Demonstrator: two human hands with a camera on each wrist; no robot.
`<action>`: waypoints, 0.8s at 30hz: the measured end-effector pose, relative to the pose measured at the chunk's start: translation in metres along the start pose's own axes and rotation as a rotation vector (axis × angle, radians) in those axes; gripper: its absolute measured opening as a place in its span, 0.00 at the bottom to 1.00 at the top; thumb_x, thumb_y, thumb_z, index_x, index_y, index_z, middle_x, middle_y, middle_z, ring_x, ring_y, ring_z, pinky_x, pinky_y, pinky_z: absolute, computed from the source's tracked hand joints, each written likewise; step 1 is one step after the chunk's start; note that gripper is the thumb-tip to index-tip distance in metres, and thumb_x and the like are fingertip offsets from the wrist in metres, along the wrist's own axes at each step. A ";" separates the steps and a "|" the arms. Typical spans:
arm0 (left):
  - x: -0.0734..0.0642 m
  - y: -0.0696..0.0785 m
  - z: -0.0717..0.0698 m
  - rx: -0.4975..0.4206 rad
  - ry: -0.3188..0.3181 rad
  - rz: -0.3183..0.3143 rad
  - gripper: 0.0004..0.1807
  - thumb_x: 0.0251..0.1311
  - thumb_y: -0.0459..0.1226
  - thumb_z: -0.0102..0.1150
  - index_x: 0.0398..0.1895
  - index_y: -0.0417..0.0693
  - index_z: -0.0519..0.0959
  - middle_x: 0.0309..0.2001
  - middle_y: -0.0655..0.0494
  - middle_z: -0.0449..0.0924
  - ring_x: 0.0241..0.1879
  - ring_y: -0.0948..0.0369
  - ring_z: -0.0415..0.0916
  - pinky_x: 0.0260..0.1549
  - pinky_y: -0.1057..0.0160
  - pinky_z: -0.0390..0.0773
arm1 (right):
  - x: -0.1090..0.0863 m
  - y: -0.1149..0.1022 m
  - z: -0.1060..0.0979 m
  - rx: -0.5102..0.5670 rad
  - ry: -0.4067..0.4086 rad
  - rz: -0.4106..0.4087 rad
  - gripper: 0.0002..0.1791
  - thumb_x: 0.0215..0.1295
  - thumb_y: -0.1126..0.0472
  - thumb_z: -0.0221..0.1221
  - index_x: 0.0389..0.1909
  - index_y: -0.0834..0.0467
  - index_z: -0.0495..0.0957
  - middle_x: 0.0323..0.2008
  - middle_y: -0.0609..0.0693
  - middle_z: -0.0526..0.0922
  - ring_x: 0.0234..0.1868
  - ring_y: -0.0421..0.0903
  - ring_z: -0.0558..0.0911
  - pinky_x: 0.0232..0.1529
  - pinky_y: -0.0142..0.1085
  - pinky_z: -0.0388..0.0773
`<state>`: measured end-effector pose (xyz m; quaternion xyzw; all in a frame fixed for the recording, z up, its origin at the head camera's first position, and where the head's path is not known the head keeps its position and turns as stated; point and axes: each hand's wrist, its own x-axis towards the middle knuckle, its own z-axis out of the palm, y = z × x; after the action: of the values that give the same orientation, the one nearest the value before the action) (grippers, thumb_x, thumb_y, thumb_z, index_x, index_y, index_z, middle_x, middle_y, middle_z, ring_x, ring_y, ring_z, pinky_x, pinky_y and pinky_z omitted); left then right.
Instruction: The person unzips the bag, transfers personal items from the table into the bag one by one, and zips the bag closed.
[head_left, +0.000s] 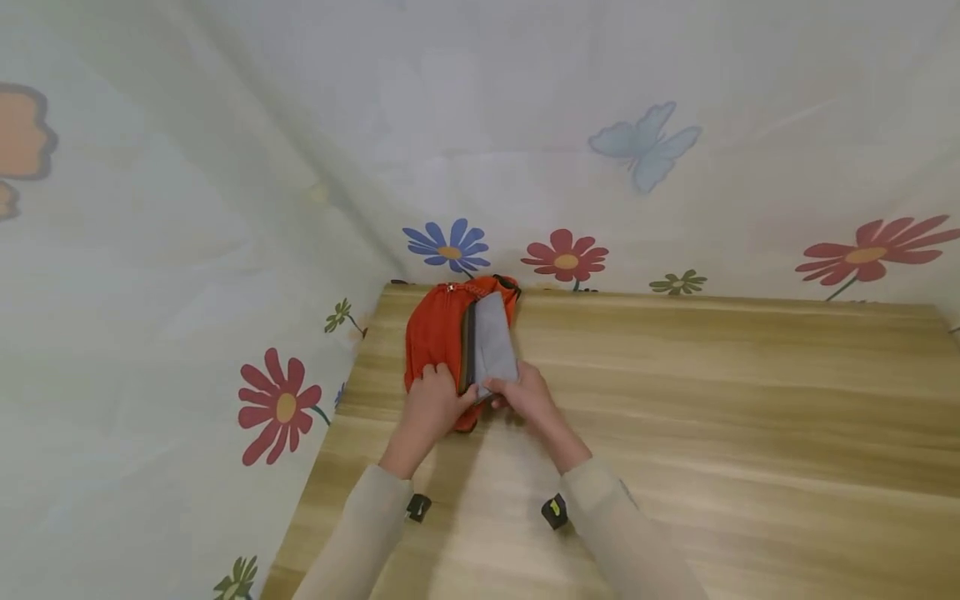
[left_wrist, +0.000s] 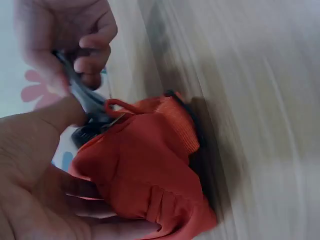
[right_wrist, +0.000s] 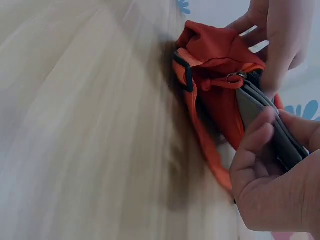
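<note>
A red-orange waist bag (head_left: 435,333) lies on the table with its zipped mouth open. My left hand (head_left: 429,408) grips the bag's near left side, fingers over the red fabric (left_wrist: 145,170) and thumb near the mouth. In my right hand (head_left: 531,396) the near end of a flat grey wallet (head_left: 493,337) is pinched between thumb and fingers. That wallet (right_wrist: 275,125) stands partly inside the opening, its dark layered edge showing beside the zip. Its inner part is hidden by the bag. An orange strap (right_wrist: 207,145) hangs along the bag's side.
The wood-grain table (head_left: 712,400) extends far to the right. A white fabric wall (head_left: 510,167) with printed flowers rises right behind the bag, and another wall (head_left: 150,333) stands along the left edge. Small black devices (head_left: 555,511) sit under both wrists.
</note>
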<state>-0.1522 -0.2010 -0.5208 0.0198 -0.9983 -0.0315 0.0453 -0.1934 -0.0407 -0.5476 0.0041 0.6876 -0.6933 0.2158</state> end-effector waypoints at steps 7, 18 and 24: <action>0.037 -0.013 -0.013 -0.213 -0.097 -0.032 0.18 0.55 0.43 0.62 0.31 0.34 0.72 0.24 0.42 0.75 0.24 0.47 0.77 0.26 0.49 0.80 | 0.009 -0.026 0.009 0.047 0.013 -0.075 0.26 0.68 0.64 0.63 0.64 0.63 0.69 0.49 0.65 0.81 0.38 0.57 0.88 0.42 0.51 0.85; 0.027 -0.030 -0.013 -0.319 -0.146 -0.015 0.13 0.62 0.39 0.57 0.26 0.39 0.73 0.22 0.46 0.74 0.23 0.53 0.72 0.26 0.55 0.74 | 0.010 -0.033 0.030 -0.071 0.103 -0.158 0.20 0.67 0.67 0.62 0.57 0.67 0.71 0.42 0.65 0.82 0.32 0.58 0.89 0.31 0.40 0.85; 0.009 -0.027 -0.018 -0.299 -0.165 0.046 0.14 0.68 0.41 0.54 0.29 0.38 0.74 0.24 0.47 0.74 0.26 0.52 0.75 0.29 0.53 0.76 | -0.005 -0.038 0.037 -0.221 0.162 -0.192 0.20 0.66 0.65 0.64 0.55 0.68 0.72 0.36 0.62 0.84 0.27 0.51 0.88 0.23 0.33 0.81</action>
<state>-0.1585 -0.2297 -0.5039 -0.0124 -0.9830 -0.1803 -0.0336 -0.1897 -0.0761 -0.5084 -0.0298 0.7720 -0.6283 0.0916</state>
